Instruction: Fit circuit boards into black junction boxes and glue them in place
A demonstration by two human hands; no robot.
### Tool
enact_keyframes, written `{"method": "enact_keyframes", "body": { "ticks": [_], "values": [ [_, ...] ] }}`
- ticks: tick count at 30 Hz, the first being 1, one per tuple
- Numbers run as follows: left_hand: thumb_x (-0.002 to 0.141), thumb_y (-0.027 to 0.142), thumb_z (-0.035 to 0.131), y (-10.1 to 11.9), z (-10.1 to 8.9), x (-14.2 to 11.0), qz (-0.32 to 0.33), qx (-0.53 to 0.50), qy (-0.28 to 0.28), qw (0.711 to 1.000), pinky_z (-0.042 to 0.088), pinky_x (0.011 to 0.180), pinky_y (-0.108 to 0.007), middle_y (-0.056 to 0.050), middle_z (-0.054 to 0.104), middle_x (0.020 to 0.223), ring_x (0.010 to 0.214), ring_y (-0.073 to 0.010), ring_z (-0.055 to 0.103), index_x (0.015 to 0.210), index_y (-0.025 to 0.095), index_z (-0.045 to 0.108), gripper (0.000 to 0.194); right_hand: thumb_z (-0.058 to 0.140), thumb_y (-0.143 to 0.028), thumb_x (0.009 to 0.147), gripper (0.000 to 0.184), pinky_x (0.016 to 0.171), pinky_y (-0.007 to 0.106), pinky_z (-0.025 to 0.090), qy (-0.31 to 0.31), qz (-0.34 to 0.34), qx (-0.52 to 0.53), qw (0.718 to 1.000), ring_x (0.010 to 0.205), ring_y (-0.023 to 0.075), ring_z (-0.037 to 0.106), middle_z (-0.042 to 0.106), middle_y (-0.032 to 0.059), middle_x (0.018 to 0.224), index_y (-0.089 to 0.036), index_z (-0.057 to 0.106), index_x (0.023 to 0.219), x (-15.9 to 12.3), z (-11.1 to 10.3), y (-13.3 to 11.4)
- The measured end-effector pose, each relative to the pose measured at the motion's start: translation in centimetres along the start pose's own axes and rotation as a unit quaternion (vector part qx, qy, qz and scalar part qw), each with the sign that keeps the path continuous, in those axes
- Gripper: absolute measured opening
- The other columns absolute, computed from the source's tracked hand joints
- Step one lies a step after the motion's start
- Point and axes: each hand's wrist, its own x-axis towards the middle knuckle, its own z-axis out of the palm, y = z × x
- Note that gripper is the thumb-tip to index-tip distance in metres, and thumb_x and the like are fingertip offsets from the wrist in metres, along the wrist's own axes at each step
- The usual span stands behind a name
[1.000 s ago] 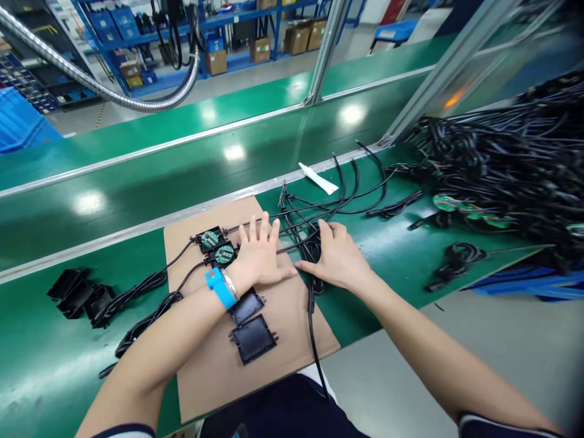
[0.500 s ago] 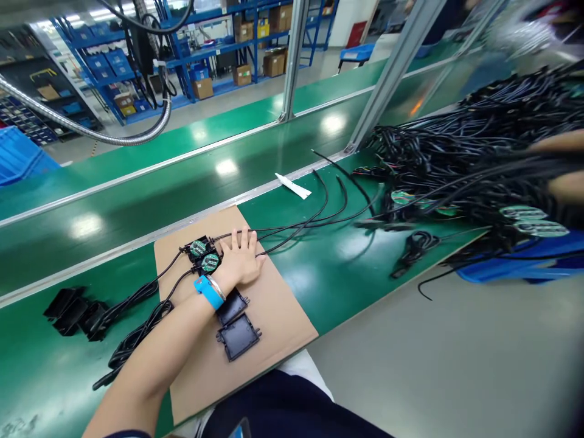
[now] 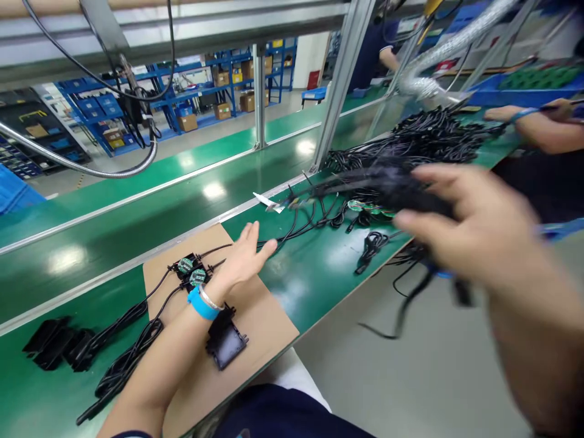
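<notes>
Cables (image 3: 396, 185) had risen, clasped in right fingers (image 3: 422, 227); beside half-spread left fingers (image 3: 251, 233), two circuit boards (image 3: 198, 277) sat housed, uncovered.

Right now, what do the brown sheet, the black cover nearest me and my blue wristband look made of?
Brown sheet: probably cardboard, going by its matte, plain tan face. Nearest black cover: likely plastic, softly shiny, with small side tabs. Blue wristband: perhaps silicone, smooth and low-shine; fabric isn't ruled out.

The long green counter (image 3: 305, 274) looks smooth and glossy; the flat brown cardboard sheet (image 3: 269, 316), matt. The black rectangular plastic cover (image 3: 227, 348) shines softly; the curved silver metal hose (image 3: 109, 174) gleams, ribbed.
</notes>
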Motion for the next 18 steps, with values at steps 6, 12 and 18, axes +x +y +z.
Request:
{"method": "enact_keyframes", "body": {
  "ticks": [6,12,18],
  "values": [
    [0.101,0.058,0.034,5.9,-1.4,2.3,-0.029,-0.476,0.011,0.879,0.060,0.079,-0.037,-0.013,0.071,0.114,0.095,-0.0234,0.074,0.132,0.018,0.049,0.053,0.057,-0.035,0.092,0.064,0.080,0.040,0.060,-0.069,-0.202,0.112,0.970,0.103,0.0288,0.067,0.061,0.0186,0.122,-0.018,0.030,0.148,-11.3,8.1,-4.7],
    [0.087,0.065,0.062,10.7,-3.6,0.3,0.152,-0.409,-0.180,0.882,0.058,0.071,-0.032,-0.010,0.074,0.104,0.088,-0.0233,0.074,0.119,0.019,0.060,0.056,0.060,-0.030,0.092,0.025,0.059,0.031,0.051,-0.020,-0.222,0.174,0.959,0.063,0.0168,0.056,0.054,0.0005,0.073,-0.026,0.051,0.115,-8.1,4.8,-4.1],
    [0.093,0.066,0.051,15.1,-4.6,-1.4,0.237,-0.295,-0.237,0.895,0.056,0.079,-0.032,-0.007,0.070,0.102,0.089,-0.0212,0.071,0.127,0.022,0.058,0.056,0.057,-0.037,0.091,0.015,0.088,0.048,0.048,0.076,-0.172,0.128,0.974,0.100,0.0307,0.061,0.065,0.0101,0.102,-0.025,0.059,0.100,-1.4,1.1,-3.0]
  ]
}}
